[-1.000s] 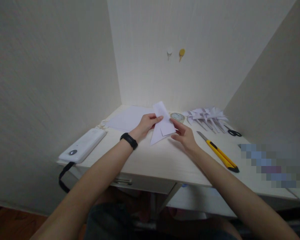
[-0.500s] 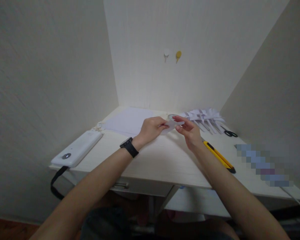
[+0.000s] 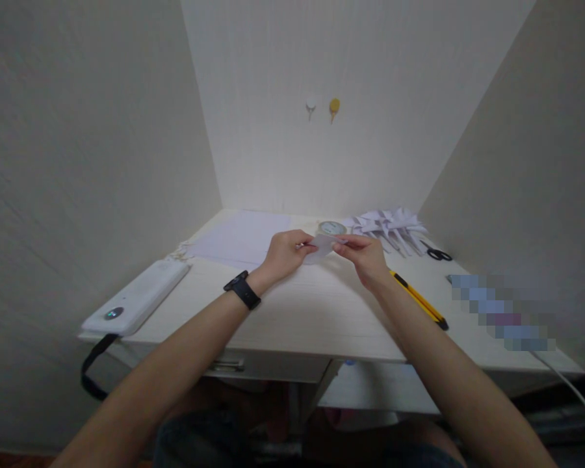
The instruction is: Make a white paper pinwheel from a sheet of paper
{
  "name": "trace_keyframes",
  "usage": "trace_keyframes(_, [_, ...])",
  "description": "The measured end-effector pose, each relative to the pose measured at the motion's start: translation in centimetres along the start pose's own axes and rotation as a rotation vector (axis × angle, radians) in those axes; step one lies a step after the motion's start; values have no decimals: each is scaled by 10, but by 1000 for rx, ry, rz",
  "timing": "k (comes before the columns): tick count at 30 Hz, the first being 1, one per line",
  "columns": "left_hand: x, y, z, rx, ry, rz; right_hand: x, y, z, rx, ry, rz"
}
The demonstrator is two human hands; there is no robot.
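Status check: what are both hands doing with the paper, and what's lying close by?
Left hand and right hand both pinch the folded paper above the desk. Tape roll right behind it. Yellow utility knife beside the right wrist.

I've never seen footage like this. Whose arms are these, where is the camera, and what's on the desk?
There is no machine: a person wears a camera on the head, looking down at their own arms. The left hand, with a black wristband, and the right hand pinch a folded white paper between them above the white desk. On the desk lie flat paper sheets, a tape roll, a pile of folded paper shapes, a yellow utility knife, black scissors and a white device.
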State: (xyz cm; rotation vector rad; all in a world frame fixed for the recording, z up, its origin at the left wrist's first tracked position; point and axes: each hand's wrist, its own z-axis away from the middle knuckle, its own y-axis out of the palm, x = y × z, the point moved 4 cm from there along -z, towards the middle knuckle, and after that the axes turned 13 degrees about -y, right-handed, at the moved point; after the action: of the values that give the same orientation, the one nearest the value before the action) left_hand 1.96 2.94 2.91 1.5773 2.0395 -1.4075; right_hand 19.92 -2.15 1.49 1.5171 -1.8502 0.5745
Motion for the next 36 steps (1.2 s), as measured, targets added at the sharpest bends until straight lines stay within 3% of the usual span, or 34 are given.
trace_keyframes(17, [-1,0,2,3,-80,117,4,-3,-1,-4,-16,28])
trace_keyframes(25, [-8,-1,3,4,-44,47,5,-1,0,4,-3,34])
trace_keyframes(36, [-13,0,5,51,-104,80,4,-5,-2,-24,-1,-8])
